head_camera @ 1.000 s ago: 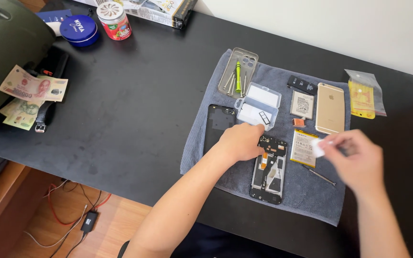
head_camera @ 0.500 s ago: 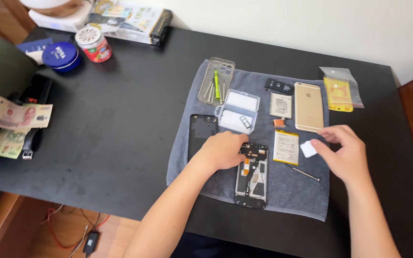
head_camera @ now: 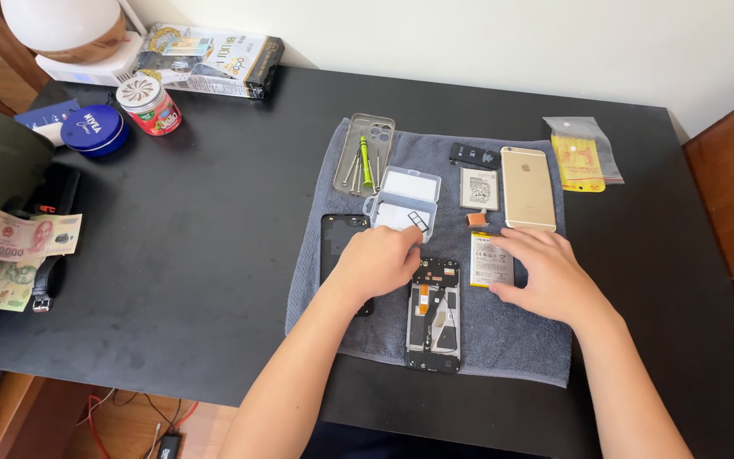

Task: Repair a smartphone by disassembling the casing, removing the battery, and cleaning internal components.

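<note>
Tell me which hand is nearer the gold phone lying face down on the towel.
Right. The right hand lies just below the gold phone, its fingertips close to the phone's lower edge. The left hand is farther off to the phone's lower left, by the opened phone frame.

Grey towel, black table, gold phone, seemingly white-and-yellow battery.

Single head view, worn by the person, looking steeply down and forward from the near edge of the bench. Close range: both forearms enter from the bottom. The towel sits right of centre. Far edge meets a pale wall; wooden floor shows near left.
</note>
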